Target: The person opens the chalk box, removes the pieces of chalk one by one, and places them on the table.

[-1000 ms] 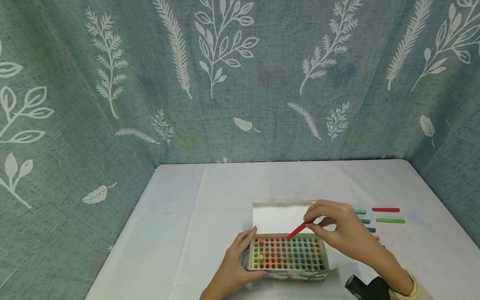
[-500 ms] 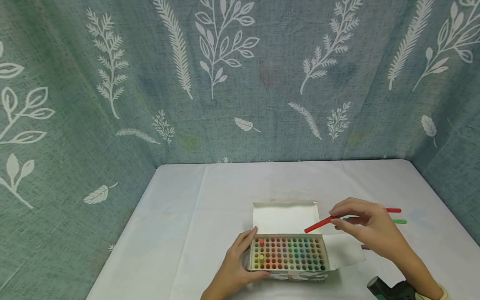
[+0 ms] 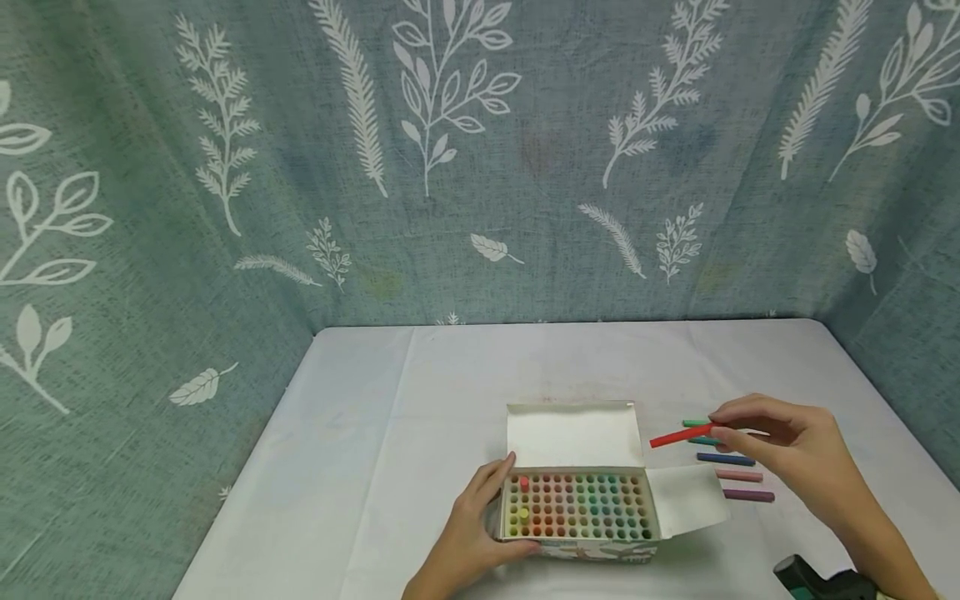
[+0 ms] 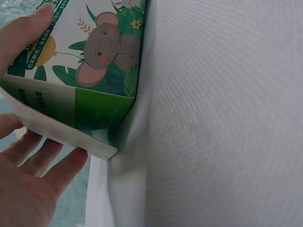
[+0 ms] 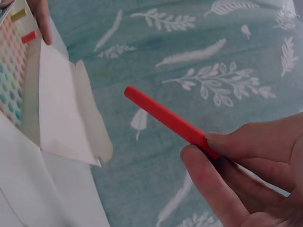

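Between thumb and fingers, my right hand point(image 3: 798, 454) pinches a red chalk stick point(image 3: 678, 437). The stick points left and stands out at a slant in the right wrist view. My left hand point(image 3: 467, 527) grips the left end of a lidded cardboard chalk box point(image 3: 596, 550), thumb at the front and fingers along the side. An elephant picture point(image 4: 102, 52) decorates its front in the left wrist view. The box's insert is a grid of holes; a pinkish-red chalk point(image 3: 524, 483) and a yellow chalk point(image 3: 523, 514) stand in it near the left.
The box's white lid point(image 3: 573, 433) is folded back and a side flap point(image 3: 686, 500) spreads right. Several chalks lie right of the box, among them a blue chalk point(image 3: 725, 459), a pink chalk point(image 3: 738, 476) and a purple chalk point(image 3: 748, 496). A leaf-patterned curtain point(image 3: 450, 250) hangs behind.
My right hand has carried the red chalk rightward, away from above the holes, and now covers the red and light-green chalks at far right. My left hand and the box stay put.
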{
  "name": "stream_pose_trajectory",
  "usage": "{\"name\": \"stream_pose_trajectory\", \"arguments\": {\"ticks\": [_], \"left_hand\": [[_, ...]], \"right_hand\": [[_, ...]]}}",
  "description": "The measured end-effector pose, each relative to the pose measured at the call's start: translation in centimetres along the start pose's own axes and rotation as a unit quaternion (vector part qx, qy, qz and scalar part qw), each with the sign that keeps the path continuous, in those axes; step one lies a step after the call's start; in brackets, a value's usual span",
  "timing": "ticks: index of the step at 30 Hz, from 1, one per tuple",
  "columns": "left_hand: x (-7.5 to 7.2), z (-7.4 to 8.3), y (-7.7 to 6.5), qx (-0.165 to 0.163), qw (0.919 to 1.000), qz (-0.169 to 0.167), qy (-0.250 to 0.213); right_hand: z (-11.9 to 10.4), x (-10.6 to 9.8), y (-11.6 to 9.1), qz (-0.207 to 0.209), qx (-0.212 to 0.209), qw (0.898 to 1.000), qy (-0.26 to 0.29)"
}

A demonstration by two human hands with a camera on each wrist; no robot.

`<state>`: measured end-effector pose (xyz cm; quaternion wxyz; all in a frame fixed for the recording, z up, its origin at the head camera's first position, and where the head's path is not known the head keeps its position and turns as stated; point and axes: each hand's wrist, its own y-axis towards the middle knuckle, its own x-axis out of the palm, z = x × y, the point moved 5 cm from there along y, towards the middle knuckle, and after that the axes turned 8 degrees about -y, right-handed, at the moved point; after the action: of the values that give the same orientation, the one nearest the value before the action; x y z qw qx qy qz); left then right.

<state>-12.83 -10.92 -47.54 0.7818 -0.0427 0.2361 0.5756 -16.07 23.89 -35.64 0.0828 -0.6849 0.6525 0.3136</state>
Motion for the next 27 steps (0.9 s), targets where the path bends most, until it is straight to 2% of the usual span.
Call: {"name": "stream_pose_trajectory", "arguments": {"ticks": [1,5,10,14,20,27], "left_hand": [[0.1,-0.5,0.0,0.002,1.0000,0.001,0.000],[0.0,-0.3,0.0,-0.007,0.9998,0.000,-0.017],[0.0,-0.3,0.0,-0.013,0.9999,-0.004,-0.009],[0.1,-0.5,0.0,-0.012,0.9999,-0.004,-0.003],[0.2,-0.7,0.0,-0.011,0.9999,-0.004,-0.006],[0.2,-0.7,0.1,-0.008,0.9997,-0.001,-0.025]], "right_hand": [[0.2,-0.2,-0.1,0.002,0.006,1.000,-0.002],[1.2,-1.2,-0.5,0.012,0.030,0.999,-0.014],[2.7,-2.2,-1.0,0.027,0.047,0.999,0.000],[3.8,-2.7,-1.4,0.036,0.048,0.997,0.051],[5.5,-3.2,-1.8,0.058,0.052,0.992,0.099],[7.7,-3.8,-2.3,0.074,0.066,0.989,0.109]]}}
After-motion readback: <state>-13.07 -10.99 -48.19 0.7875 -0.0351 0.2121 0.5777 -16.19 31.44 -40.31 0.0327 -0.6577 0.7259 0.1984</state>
